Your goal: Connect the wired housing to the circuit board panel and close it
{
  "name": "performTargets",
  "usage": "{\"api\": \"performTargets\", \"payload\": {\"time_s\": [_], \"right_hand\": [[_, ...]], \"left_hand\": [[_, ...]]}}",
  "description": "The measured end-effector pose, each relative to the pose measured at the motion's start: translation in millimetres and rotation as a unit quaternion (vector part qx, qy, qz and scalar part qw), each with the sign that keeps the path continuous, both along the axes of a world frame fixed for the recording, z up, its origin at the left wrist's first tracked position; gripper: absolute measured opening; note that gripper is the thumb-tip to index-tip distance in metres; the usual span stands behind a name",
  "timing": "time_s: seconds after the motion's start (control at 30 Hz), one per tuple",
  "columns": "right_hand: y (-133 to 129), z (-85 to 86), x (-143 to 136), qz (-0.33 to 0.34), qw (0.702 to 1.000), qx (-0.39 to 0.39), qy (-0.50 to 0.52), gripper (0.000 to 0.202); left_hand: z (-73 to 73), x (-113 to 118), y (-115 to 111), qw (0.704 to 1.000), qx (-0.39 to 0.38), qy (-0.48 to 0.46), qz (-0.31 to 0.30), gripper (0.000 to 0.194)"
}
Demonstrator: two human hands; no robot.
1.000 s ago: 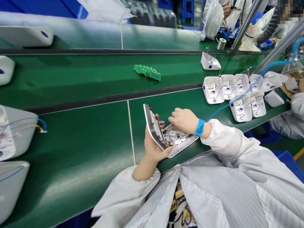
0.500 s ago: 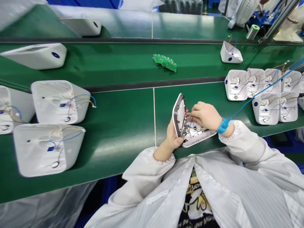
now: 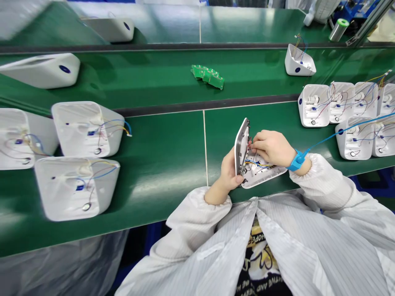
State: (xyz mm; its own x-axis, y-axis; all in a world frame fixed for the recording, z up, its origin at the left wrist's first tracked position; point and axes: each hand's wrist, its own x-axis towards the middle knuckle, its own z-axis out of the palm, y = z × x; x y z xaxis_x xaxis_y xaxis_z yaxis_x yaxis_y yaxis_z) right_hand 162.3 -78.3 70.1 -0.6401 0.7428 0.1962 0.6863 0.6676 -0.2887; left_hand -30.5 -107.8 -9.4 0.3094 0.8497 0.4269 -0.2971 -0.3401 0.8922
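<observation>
Just left of the right hand [image 3: 273, 147], its grip hidden, the left hand [image 3: 228, 170] holds a tilted-up white plastic lid [image 3: 241, 146].

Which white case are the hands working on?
The white case at the near edge of the table: the left hand grips the upright panel beside it and the right hand is over its wires. No hand touches the other white cases.
</observation>
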Motion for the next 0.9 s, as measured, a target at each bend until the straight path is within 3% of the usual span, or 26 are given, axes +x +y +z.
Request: {"api": "performTargets", "payload": {"time_s": [0.2, 0.43, 0.63, 0.77, 0.9], "right_hand": [[1.3, 1.6, -2.3, 0.025, 1.0, 0.011, -0.008, 0.027], [3.0, 0.8, -3.8, 0.029, 0.999, 0.03, -0.017, 0.027], [2.2, 5.3, -9.9, 0.001, 0.998, 0.001, -0.058, 0.023], [-3.5, 10.0, -13.3, -0.022, 0.997, -0.024, -0.077, 0.021], [-9.0, 13.4, -6.7, -0.051, 0.996, -0.068, 0.002, 0.021]], "left_hand": [[9.2, 1.1, -2.0, 1.0, 0.015, -0.001, 0.015, 0.08], [9.2, 2.2, -1.9, 0.998, 0.035, 0.03, 0.038, 0.082], [5.8, 2.4, -0.7, 0.996, 0.07, 0.042, 0.032, 0.082], [3.3, 1.4, -0.4, 0.998, 0.049, 0.037, 0.022, 0.092], [5.0, 0.9, 1.1, 1.0, 0.023, 0.019, 0.005, 0.098]]}}
